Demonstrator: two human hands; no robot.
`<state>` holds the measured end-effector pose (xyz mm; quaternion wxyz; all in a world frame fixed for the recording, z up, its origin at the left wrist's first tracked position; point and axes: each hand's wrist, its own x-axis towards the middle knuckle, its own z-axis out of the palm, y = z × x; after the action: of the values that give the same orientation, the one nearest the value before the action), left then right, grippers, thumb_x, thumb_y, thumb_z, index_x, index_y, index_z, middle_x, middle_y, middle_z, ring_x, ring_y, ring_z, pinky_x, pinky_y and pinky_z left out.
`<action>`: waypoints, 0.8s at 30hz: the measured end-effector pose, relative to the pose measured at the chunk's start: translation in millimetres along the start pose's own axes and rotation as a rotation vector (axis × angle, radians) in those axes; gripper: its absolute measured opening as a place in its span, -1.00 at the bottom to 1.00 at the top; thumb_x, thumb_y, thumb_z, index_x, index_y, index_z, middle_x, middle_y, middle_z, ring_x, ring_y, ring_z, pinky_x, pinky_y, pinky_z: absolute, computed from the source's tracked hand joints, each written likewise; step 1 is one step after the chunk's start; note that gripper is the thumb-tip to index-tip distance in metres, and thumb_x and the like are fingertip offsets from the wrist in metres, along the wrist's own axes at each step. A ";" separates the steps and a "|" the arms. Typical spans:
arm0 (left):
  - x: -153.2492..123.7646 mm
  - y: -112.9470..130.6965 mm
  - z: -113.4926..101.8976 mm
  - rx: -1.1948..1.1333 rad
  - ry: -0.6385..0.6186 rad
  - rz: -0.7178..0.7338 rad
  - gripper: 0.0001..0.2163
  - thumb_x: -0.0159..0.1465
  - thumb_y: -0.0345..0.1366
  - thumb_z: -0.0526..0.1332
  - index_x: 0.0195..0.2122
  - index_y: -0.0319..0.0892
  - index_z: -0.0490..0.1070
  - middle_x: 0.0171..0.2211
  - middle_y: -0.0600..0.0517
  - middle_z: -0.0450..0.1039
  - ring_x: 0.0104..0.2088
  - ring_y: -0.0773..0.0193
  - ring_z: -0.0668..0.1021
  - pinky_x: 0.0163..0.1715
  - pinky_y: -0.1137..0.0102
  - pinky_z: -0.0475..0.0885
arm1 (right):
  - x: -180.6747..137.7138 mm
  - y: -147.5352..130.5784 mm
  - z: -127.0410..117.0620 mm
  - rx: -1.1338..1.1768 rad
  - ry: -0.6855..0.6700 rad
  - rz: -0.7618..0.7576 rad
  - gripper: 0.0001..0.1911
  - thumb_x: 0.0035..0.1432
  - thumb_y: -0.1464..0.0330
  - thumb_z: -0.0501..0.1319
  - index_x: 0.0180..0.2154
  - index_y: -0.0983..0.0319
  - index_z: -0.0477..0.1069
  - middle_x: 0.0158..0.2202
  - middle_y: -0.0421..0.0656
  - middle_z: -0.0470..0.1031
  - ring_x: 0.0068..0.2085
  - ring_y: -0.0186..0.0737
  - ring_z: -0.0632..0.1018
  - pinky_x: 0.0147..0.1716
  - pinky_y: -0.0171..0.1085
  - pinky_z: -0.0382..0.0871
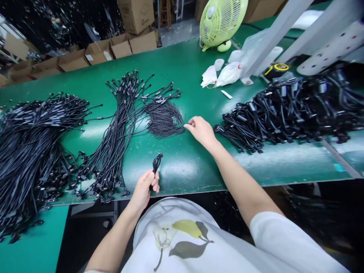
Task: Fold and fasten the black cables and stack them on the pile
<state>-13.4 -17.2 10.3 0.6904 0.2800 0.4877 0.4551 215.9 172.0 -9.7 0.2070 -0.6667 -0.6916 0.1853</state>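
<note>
Left hand (pixel 145 185): fingers wrapped around a folded black cable (pixel 156 163), its looped upper end standing out above the fist, near the front edge of the table.
Right hand (pixel 202 132): thumb and forefinger brought close together at the right edge of the twist ties; whether a tie is pinched between them is too small to tell.
Black twist ties (pixel 165 122): spread in a flat pile on the green table (pixel 184 167), just left of the right hand.
Loose cables (pixel 115 131): laid lengthwise left of the ties, some ends crossing toward them; a larger cable heap (pixel 31 140) lies farther left.
Bundled cables (pixel 280 113): piled right of the right hand.
Far side: green fan (pixel 222 23), white plastic bags (pixel 229 74), tape measure (pixel 278 69).
</note>
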 end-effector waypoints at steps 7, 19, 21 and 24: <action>-4.6 -2.2 3.8 -0.014 0.018 0.079 -0.65 0.19 -0.02 0.29 -0.35 -0.27 0.40 -0.60 0.18 0.18 -0.62 0.48 0.27 -0.56 0.50 0.25 | 26.2 -0.3 16.2 -0.257 -0.067 0.123 -0.76 0.19 0.36 0.09 -0.22 0.30 0.49 -0.17 0.06 0.54 -0.15 -0.06 0.53 -0.20 -0.21 0.32; -13.0 3.6 9.0 -0.089 -0.015 0.058 -0.62 0.18 -0.02 0.30 -0.20 -0.24 0.37 -0.60 0.22 0.14 -0.65 0.51 0.23 -0.60 0.51 0.21 | -30.2 -3.4 -15.5 -0.051 -0.053 0.039 -0.83 0.19 0.35 0.06 -0.25 0.26 0.38 -0.28 -0.02 0.54 -0.25 -0.16 0.52 -0.26 -0.26 0.31; -12.4 6.0 13.2 -0.118 -0.043 0.037 -0.55 0.17 -0.03 0.32 -0.03 -0.19 0.31 -0.60 0.24 0.15 -0.65 0.50 0.22 -0.60 0.51 0.20 | -65.9 -19.1 -12.9 0.286 -0.198 -0.090 -0.84 0.20 0.30 0.08 -0.23 0.24 0.32 -0.42 -0.14 0.51 -0.38 -0.23 0.51 -0.34 -0.29 0.32; -7.5 8.6 20.9 -0.138 -0.103 0.023 -0.39 0.14 -0.02 0.34 0.13 -0.17 0.20 -0.60 0.24 0.17 -0.66 0.48 0.23 -0.60 0.50 0.20 | -107.2 -41.5 -1.5 0.641 -0.437 -0.245 -0.77 0.21 0.23 0.10 -0.15 0.21 0.31 -0.46 -0.22 0.47 -0.46 -0.28 0.50 -0.38 -0.31 0.34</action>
<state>2.1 -19.1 28.3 0.7270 0.2605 0.4158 0.4804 184.4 63.1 9.5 0.2733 -0.4260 -0.7008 0.5027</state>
